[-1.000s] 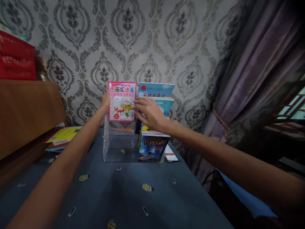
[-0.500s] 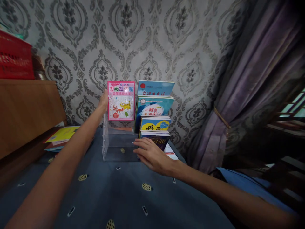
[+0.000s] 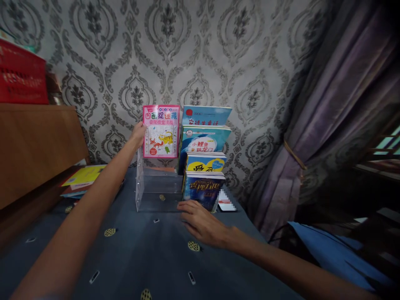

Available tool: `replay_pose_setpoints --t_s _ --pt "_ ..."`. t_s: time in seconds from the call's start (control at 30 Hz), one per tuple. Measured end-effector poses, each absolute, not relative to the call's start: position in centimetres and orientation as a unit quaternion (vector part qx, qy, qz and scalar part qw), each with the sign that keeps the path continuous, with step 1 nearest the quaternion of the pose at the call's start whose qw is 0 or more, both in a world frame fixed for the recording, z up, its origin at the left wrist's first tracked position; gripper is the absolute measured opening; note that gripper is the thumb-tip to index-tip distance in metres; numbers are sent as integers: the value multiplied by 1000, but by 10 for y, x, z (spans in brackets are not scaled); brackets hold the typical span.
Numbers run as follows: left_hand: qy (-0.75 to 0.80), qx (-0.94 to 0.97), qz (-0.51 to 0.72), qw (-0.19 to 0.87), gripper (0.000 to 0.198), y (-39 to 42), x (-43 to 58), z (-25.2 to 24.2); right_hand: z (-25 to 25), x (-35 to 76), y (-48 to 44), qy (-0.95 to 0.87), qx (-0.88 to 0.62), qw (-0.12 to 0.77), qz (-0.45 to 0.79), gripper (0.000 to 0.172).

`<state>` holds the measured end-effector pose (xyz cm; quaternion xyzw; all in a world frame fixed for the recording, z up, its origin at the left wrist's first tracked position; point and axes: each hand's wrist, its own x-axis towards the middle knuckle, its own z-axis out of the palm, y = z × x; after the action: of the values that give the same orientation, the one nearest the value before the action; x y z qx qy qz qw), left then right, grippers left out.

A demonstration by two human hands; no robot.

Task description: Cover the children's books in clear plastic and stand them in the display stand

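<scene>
A clear tiered book rack (image 3: 139,193) stands on the table. My left hand (image 3: 138,134) is closed at the left edge of a pink picture book (image 3: 161,133), which is upright at the top left of the rack; some fingers are hidden. In the right column, a light blue book (image 3: 206,114), a teal book (image 3: 204,139), a yellow-and-blue book (image 3: 205,161) and a dark blue book (image 3: 201,191) stand in descending steps. My right hand (image 3: 203,221) is open, its fingers stretched leftward just below the dark blue book's front. It holds nothing.
A dark blue patterned cloth (image 3: 131,266) covers the table. Several books and papers, a yellow one (image 3: 86,175) on top, lie at left beside a wooden cabinet (image 3: 40,141) with a red basket (image 3: 21,77) on it. A purple curtain (image 3: 315,137) hangs at right.
My right hand has moved down from the lower rack front, uncovering more of the dark blue book. My left hand stays at the pink book. The view has shifted slightly.
</scene>
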<state>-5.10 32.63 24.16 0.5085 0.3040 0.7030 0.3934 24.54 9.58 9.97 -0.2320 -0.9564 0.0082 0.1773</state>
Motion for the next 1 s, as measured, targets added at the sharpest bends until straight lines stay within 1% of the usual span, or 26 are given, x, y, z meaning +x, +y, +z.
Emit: replay_pose_setpoints --t_s 0.2,0.5,0.8,1.0 --pt "309 499 724 362 12 322 -46 241 89 257 99 -953 -240 185 15 19" --pt "296 507 723 365 12 314 -51 236 83 258 99 -950 -250 183 22 19" --pt "266 524 706 395 35 312 -56 234 73 262 102 -948 -252 193 24 23" --pt "252 538 699 399 35 309 -56 234 71 266 101 -949 -257 179 28 23"
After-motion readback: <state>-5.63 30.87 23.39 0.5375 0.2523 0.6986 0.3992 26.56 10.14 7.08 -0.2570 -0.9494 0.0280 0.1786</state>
